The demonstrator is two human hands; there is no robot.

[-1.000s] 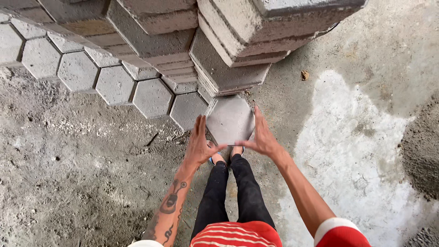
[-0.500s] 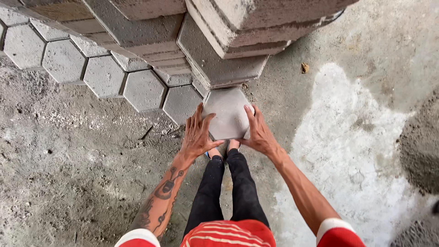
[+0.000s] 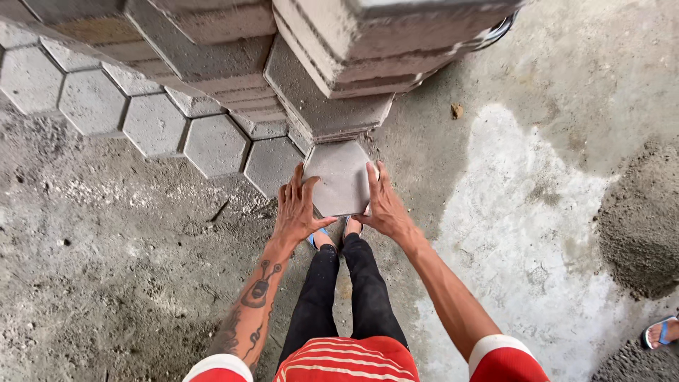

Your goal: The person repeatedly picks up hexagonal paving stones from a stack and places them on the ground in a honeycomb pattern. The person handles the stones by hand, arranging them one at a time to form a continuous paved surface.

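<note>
A grey hexagonal concrete paver (image 3: 341,177) is gripped on both sides, low over the ground just in front of my feet. My left hand (image 3: 297,206) presses its left edge with fingers spread. My right hand (image 3: 383,201) clasps its right edge. The paver sits at the right end of a row of laid hexagonal pavers (image 3: 212,143), right beside the last one (image 3: 272,164). A tall stack of the same pavers (image 3: 325,64) rises directly behind it.
Rough sandy ground (image 3: 106,283) lies to the left. A pale cement patch (image 3: 537,233) spreads on the right, with a heap of grey sand (image 3: 640,219) beyond. Another person's foot in a blue sandal (image 3: 661,331) shows at the right edge.
Both hands have kept their hold on the paver and brought it a little closer to the last laid paver and lower. The view has shifted slightly.
</note>
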